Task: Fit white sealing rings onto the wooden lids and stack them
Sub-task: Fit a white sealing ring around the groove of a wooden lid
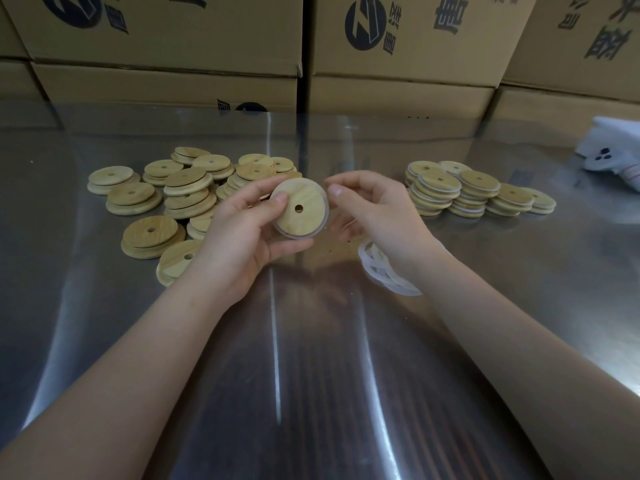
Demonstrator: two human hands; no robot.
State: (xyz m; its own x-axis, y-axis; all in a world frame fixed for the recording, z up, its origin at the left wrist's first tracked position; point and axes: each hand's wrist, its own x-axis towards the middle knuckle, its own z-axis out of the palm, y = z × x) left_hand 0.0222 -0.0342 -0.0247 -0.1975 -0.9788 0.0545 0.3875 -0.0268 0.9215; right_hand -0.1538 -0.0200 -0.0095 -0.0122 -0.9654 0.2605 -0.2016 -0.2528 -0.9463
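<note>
left hand [242,237] grips wooden lid [304,202] above surface [311,375], white ring [296,236] on its rim | right hand [377,209] curled just beside lid's right edge, contact: cannot tell | bare lids [180,192] left, ringed stacks [467,192] right, loose rings [384,268] under right wrist

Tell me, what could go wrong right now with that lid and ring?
The sealing ring shows mostly along the lower edge of the wooden lid that the left hand holds, so it may seat crooked or pop off. The right hand has its wrist just above the loose rings; a quick move could scatter them. The finished stacks look uneven, so another lid might topple one.
</note>
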